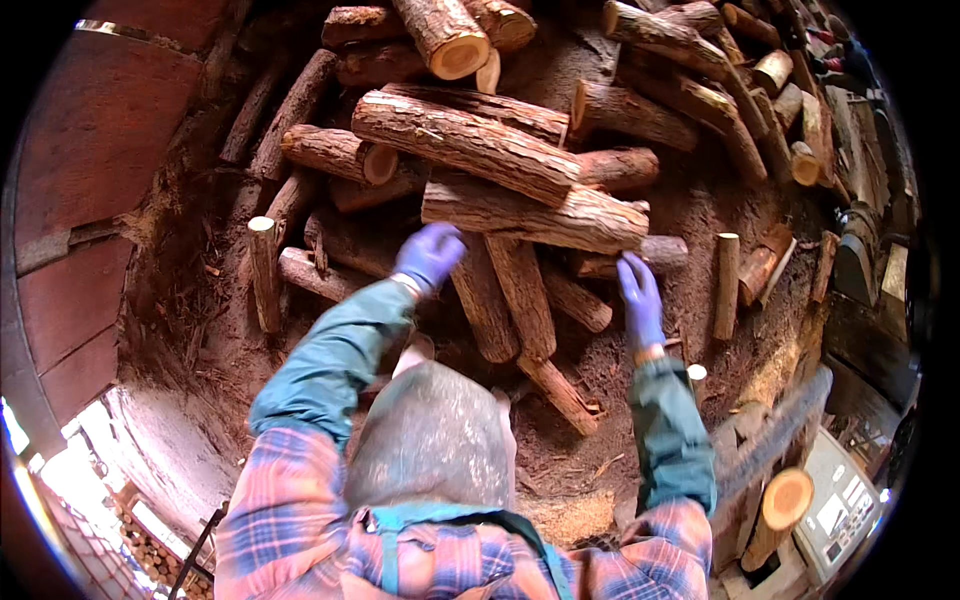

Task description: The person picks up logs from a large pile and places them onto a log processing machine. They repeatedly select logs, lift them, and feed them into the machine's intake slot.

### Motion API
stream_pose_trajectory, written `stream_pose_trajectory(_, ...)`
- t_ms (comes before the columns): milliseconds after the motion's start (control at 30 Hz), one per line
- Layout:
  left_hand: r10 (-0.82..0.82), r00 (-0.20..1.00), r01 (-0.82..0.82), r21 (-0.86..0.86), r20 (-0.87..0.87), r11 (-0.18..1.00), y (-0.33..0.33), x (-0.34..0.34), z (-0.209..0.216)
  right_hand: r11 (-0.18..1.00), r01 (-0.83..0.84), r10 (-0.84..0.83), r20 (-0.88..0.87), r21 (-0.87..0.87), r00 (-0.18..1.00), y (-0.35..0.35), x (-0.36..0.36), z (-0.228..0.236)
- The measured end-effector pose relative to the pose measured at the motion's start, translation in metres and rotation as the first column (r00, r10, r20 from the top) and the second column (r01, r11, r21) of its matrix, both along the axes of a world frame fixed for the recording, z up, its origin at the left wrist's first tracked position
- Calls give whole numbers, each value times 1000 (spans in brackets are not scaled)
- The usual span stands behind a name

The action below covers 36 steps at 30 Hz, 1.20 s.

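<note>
Log (535,212) nearest both hands lies crosswise on the heap, bark on, right end a bit lower in view. Left hand (430,254), purple glove, is just below its left end; right hand (641,303), same glove, just below its right end. Hands well apart, fingers loosely extended, nothing clamped in either. Fingertip contact with the bark: can't tell from this angle. So my read on status: hands are at the two ends, no grip closed, log not lifted. Second thick log (465,145) lies behind it and overlaps its upper edge; whether it bears weight on it, can't tell. Two narrower logs, one at left (483,300) and one at right (523,298), run out from beneath toward the person; a short thin piece (558,395) lies below them. Plenty left in the heap: big cut-faced log (445,38) at the top, more stacked toward upper right. Sorting looks minimal, judging by the mixed directions. Thin pale-topped log (726,286) sits apart on the right. Pale cut log (781,510) is by the grey panel (838,505), lower right; can't say if it's finished work.
</note>
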<state>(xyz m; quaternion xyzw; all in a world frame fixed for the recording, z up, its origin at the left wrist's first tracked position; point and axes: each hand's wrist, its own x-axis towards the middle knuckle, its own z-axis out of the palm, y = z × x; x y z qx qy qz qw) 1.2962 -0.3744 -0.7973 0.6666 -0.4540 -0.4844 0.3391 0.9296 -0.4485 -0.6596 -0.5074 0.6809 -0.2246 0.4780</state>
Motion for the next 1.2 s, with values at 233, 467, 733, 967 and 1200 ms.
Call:
stream_pose_trajectory(233, 379, 925, -375, -192, -15, 907, -201, 227, -125, 830, 438, -496, -94, -346, 863, -172, 93, -265)
stream_pose_trajectory(467, 535, 827, -473, 296, -176, 829, -265, 340, -187, 675, 649, -617, 214, -350, 757, -160, 168, -235)
stream_pose_trajectory(733, 575, 625, -340, 479, -528, 809, -262, 271, -143, 658, 648, -651, 144, -382, 745, -163, 156, -232)
stream_pose_trajectory(967, 518, 348, -260, 451, -781, 854, -127, 298, -57, 650, 684, -554, 408, -331, 725, -143, 115, -254)
stream_pose_trajectory(1200, 542, 126, -100, 533, -831, 840, 10, 239, -63, 828, 455, -431, 149, -328, 890, -135, 74, -288)
